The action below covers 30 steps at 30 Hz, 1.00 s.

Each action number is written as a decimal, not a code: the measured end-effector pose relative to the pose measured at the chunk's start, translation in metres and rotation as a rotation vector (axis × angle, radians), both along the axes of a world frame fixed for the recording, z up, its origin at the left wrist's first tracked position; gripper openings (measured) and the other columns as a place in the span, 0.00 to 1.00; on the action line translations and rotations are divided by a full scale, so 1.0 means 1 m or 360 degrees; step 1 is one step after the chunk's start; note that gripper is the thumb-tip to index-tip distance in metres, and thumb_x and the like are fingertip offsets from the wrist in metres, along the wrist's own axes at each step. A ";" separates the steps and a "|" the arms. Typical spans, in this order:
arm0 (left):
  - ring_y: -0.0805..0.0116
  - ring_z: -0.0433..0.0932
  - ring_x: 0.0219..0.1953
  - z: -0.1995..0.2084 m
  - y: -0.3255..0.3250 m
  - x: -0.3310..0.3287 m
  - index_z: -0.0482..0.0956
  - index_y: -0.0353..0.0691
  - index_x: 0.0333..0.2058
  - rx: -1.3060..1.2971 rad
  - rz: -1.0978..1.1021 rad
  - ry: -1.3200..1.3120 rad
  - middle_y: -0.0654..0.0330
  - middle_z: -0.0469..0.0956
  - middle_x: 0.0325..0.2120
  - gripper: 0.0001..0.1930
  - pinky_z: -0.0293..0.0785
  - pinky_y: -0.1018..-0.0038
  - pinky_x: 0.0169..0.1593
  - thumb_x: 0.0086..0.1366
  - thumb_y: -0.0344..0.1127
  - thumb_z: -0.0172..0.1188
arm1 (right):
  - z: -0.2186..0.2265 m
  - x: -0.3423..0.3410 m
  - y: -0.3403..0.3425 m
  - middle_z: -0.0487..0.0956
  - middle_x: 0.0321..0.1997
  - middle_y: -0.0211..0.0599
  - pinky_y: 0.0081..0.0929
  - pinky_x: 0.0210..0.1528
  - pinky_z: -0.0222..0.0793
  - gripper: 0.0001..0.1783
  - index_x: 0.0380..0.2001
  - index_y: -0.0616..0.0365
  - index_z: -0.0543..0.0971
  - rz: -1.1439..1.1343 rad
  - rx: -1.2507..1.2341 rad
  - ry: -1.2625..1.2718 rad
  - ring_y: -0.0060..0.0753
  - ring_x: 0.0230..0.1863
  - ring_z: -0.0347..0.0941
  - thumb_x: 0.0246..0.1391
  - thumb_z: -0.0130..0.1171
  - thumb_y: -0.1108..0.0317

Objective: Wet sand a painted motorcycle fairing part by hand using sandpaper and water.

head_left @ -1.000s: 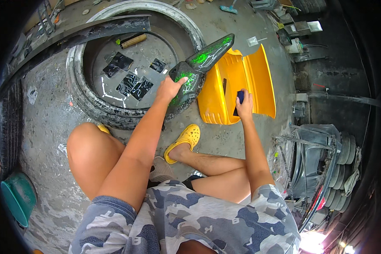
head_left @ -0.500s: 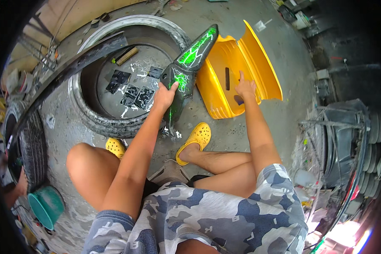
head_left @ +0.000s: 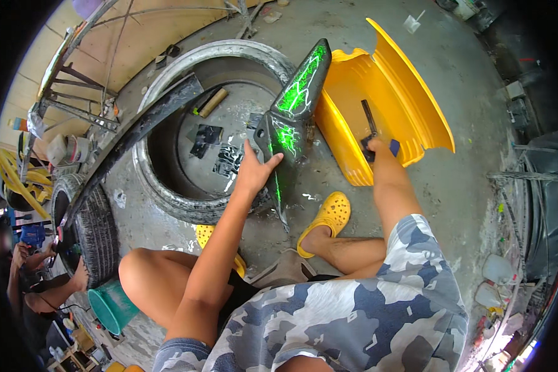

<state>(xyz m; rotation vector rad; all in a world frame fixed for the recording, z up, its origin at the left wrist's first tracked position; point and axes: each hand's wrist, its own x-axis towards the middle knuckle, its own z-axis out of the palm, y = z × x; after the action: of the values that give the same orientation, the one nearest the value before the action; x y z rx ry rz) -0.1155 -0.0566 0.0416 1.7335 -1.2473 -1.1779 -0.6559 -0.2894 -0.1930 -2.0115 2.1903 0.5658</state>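
A black plastic fairing panel point(head_left: 284, 136) with green and white streaks stands tilted between the big tyre point(head_left: 144, 167) and a yellow cut-open plastic container point(head_left: 394, 87). My left hand point(head_left: 254, 170) is at the panel's left edge, thumb on its face and index finger pointing up; the other fingers are partly hidden. Inside the container's near end, my right hand point(head_left: 378, 147) is closed round a dark tool point(head_left: 367, 149) with a blue end; its exact kind is unclear. A thin dark bar point(head_left: 368, 115) lies just beyond that hand.
Dark pieces point(head_left: 206, 139) and a short wooden stick point(head_left: 213, 102) lie inside the tyre. A long black strip point(head_left: 130, 124) crosses its rim. At left, another tyre point(head_left: 93, 229) stands by a green bucket point(head_left: 113, 307); a person point(head_left: 28, 263) works beyond. Yellow clogs point(head_left: 330, 220) are on my feet.
My right hand has gone from an outstretched finger to a closed grip on the dark tool. My left hand has slid lower along the panel. The whole view has shifted.
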 end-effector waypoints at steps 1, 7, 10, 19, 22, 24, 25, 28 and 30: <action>0.41 0.66 0.60 -0.003 0.014 0.037 0.46 0.22 0.64 0.0103 0.0134 -0.0219 0.30 0.65 0.55 0.56 0.61 0.62 0.63 0.51 0.54 0.70 | -0.051 0.112 0.002 0.79 0.48 0.52 0.45 0.49 0.73 0.26 0.51 0.64 0.75 -0.0351 0.0183 -0.0742 0.50 0.45 0.77 0.45 0.59 0.70; 0.41 0.57 0.63 -0.009 0.021 0.098 0.55 0.29 0.62 -0.0435 0.0155 -0.0992 0.36 0.60 0.59 0.40 0.53 0.57 0.65 0.60 0.47 0.61 | 0.084 0.307 0.072 0.80 0.46 0.46 0.27 0.27 0.77 0.19 0.45 0.58 0.76 -0.1557 0.0876 -0.3002 0.40 0.37 0.79 0.49 0.49 0.66; 0.40 0.53 0.66 -0.006 -0.018 0.055 0.56 0.25 0.61 -0.0562 0.0017 -0.0902 0.34 0.57 0.61 0.38 0.51 0.58 0.68 0.60 0.44 0.60 | 0.170 0.272 0.036 0.81 0.44 0.45 0.20 0.25 0.75 0.19 0.42 0.59 0.76 -0.0935 0.1222 -0.2924 0.34 0.37 0.80 0.49 0.47 0.62; 0.40 0.48 0.69 -0.040 -0.031 0.028 0.51 0.21 0.63 -0.0573 -0.0091 -0.1473 0.33 0.50 0.65 0.41 0.47 0.56 0.69 0.64 0.50 0.53 | 0.292 0.433 0.054 0.82 0.30 0.51 0.26 0.24 0.78 0.17 0.38 0.66 0.76 -0.0060 0.1197 -0.2031 0.37 0.25 0.81 0.50 0.47 0.66; 0.43 0.48 0.69 -0.033 -0.008 0.026 0.51 0.22 0.63 -0.0551 -0.0249 -0.1617 0.35 0.49 0.66 0.41 0.48 0.57 0.69 0.65 0.52 0.51 | 0.277 0.394 0.042 0.82 0.36 0.48 0.35 0.29 0.79 0.17 0.37 0.65 0.76 -0.0250 0.1208 -0.2384 0.38 0.34 0.81 0.50 0.49 0.63; 0.43 0.47 0.69 -0.022 0.018 0.023 0.50 0.22 0.63 -0.0555 -0.0329 -0.1670 0.36 0.49 0.66 0.42 0.48 0.57 0.69 0.65 0.53 0.51 | 0.248 0.345 0.023 0.81 0.42 0.47 0.39 0.34 0.78 0.17 0.38 0.60 0.77 -0.0695 0.1121 -0.2496 0.38 0.41 0.81 0.48 0.52 0.61; 0.43 0.47 0.69 -0.016 0.034 0.021 0.50 0.22 0.63 -0.0545 -0.0337 -0.1680 0.36 0.49 0.66 0.42 0.48 0.57 0.69 0.65 0.53 0.51 | 0.227 0.322 0.017 0.81 0.44 0.46 0.39 0.37 0.77 0.17 0.39 0.57 0.78 -0.0929 0.0989 -0.2363 0.38 0.44 0.80 0.47 0.53 0.60; 0.42 0.47 0.69 0.007 0.083 0.013 0.50 0.22 0.63 -0.0434 -0.0485 -0.1602 0.35 0.49 0.66 0.42 0.48 0.56 0.69 0.65 0.53 0.52 | 0.141 0.279 0.020 0.79 0.51 0.46 0.40 0.47 0.75 0.24 0.48 0.51 0.79 -0.1014 0.0413 -0.1484 0.41 0.48 0.78 0.46 0.56 0.57; 0.42 0.47 0.69 0.021 0.113 0.016 0.51 0.22 0.63 -0.0320 -0.0578 -0.1434 0.35 0.49 0.66 0.41 0.50 0.56 0.68 0.65 0.51 0.54 | 0.091 0.275 0.037 0.77 0.55 0.43 0.41 0.52 0.72 0.28 0.52 0.51 0.77 -0.0751 0.0223 -0.1100 0.40 0.52 0.76 0.46 0.57 0.56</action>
<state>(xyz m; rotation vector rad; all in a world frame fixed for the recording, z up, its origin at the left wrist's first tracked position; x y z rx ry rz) -0.0995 0.0563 0.0629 1.9914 -2.1859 -0.3707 -0.3809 -0.2526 -0.1025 -1.2705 1.9854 -0.0413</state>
